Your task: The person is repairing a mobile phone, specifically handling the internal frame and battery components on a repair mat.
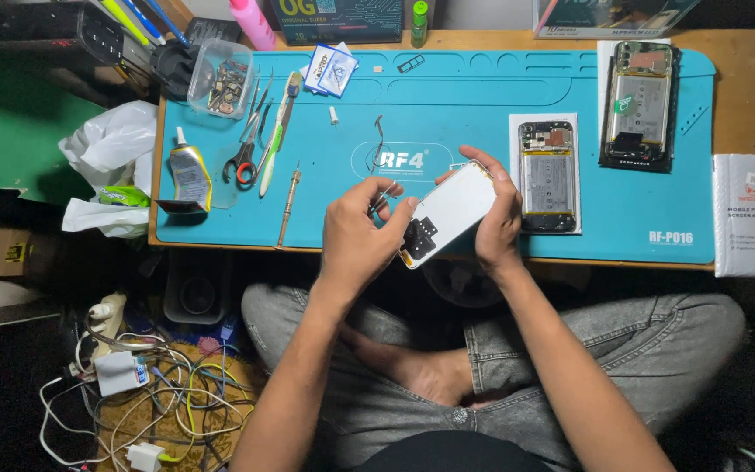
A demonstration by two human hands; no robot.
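Both hands hold a white phone back cover [450,211] with a dark camera cutout, tilted above the front edge of the blue work mat [447,96]. My right hand [495,217] grips the cover's far end and right side. My left hand [362,232] pinches thin metal tweezers [384,196] beside the cover's lower left end, near the camera cutout. An opened phone [547,177] with its battery exposed lies on white paper just right of my right hand.
A second opened phone [640,105] lies at the mat's back right. Scissors [244,153], a toothbrush [279,131], a screwdriver [287,208], a glue tube [189,173] and a parts tub [221,79] sit at the left. A white packet [747,215] lies right. Cables [146,393] cover the floor.
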